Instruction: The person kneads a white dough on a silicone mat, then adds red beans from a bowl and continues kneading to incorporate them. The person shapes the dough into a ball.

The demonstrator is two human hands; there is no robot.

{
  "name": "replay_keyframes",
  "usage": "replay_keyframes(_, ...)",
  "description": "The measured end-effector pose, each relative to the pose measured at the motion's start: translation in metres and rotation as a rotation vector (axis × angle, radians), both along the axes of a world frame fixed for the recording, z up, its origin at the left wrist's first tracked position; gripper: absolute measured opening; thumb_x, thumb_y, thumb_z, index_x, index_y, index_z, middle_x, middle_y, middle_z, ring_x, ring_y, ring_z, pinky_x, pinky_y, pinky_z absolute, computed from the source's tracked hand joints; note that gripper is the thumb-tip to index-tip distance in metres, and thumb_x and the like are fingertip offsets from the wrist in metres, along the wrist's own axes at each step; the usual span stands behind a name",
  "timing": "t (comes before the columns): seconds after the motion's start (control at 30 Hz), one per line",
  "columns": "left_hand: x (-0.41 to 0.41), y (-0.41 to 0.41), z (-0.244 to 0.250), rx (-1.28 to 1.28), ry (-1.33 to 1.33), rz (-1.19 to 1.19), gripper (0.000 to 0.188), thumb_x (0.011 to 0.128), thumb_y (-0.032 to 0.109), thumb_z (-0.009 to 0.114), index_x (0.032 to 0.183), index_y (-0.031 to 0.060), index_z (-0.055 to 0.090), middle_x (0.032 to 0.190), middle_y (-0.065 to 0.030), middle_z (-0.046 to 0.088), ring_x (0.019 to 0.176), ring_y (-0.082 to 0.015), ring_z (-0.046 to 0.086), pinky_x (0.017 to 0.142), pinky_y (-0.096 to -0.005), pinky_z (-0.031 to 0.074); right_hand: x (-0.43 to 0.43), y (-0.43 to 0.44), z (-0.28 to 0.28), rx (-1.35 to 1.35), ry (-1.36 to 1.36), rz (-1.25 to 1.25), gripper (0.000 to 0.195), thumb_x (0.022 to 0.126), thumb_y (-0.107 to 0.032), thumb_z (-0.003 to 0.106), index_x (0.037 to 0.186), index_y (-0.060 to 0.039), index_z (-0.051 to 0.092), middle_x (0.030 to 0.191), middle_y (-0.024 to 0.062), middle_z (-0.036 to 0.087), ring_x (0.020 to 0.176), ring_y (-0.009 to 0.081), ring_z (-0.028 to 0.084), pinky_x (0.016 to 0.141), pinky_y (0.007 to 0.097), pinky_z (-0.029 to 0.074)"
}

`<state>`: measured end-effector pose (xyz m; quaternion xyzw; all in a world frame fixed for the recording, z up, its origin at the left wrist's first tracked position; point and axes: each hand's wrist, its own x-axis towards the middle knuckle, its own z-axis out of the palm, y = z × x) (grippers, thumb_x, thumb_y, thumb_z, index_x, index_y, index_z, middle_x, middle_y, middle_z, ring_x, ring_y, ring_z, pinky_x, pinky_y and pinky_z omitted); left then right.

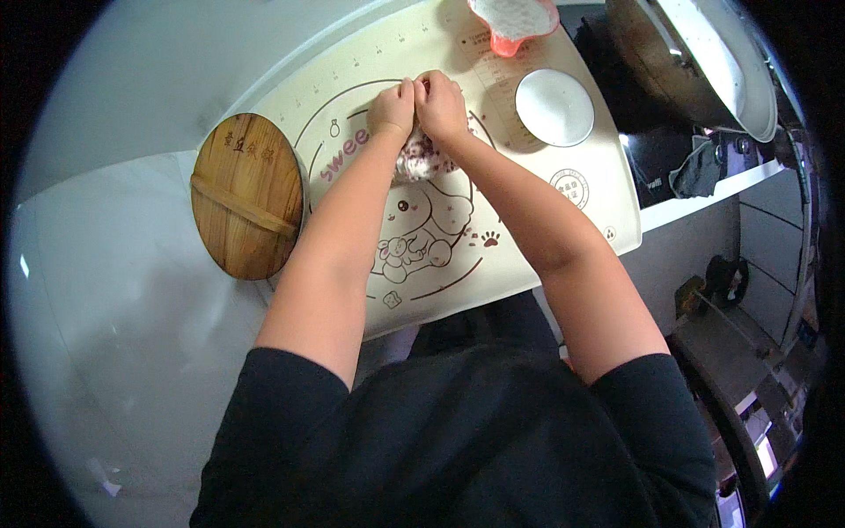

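Observation:
A lump of white dough mottled with dark purple-red bits [420, 160] rests on a cream kneading mat [528, 264]. My left hand [392, 109] and my right hand [439, 105] are side by side on its far part, thumbs close together. Their fingers curl down over the far edge, so the fingertips and much of that end of the dough are hidden. Small dark crumbs lie on the mat to the right of the dough. The mat bears a printed cartoon animal and rings.
Left of the mat leans a round wooden lid [247, 211] with a bar handle. To the right are a white bowl [554, 107] and a red container of white powder [515, 20]. A large metal wok [673, 66] sits over a stove, with a dark cloth [696, 170] at its front.

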<state>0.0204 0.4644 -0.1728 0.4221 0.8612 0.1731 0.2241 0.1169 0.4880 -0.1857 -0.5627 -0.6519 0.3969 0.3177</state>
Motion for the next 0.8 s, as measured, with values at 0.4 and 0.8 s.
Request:
replay_keyframes(0.4, 0.027, -0.063, 0.079, -0.035, -0.165, 0.09, 0.059, 0.099, 0.057, 0.037, 0.095, 0.0051, 0.065, 0.103, -0.0162, 0.069, 0.095, -0.034, 0.065, 0.09, -0.0444, 0.048, 0.031, -0.055, 0.055, -0.253, -0.281, 0.286, 0.039, 0.093, -0.037, 0.048, 0.09, -0.0082, 0.074, 0.09, 0.0201, 0.071, 0.086, 0.0384, 0.067, 0.08, 0.0477, 0.053)
replay_keyframes(0.8, 0.037, -0.098, 0.012, 0.748, 0.205, -0.316, 0.022, 0.087, 0.024, 0.046, 0.096, 0.0098, 0.061, 0.099, -0.0109, 0.059, 0.09, -0.0314, 0.055, 0.084, -0.045, 0.041, 0.043, -0.088, 0.012, 0.472, -0.039, 0.088, 0.014, 0.089, -0.02, 0.057, 0.097, -0.0118, 0.066, 0.096, 0.0047, 0.063, 0.088, 0.0274, 0.055, 0.082, 0.0405, 0.042)
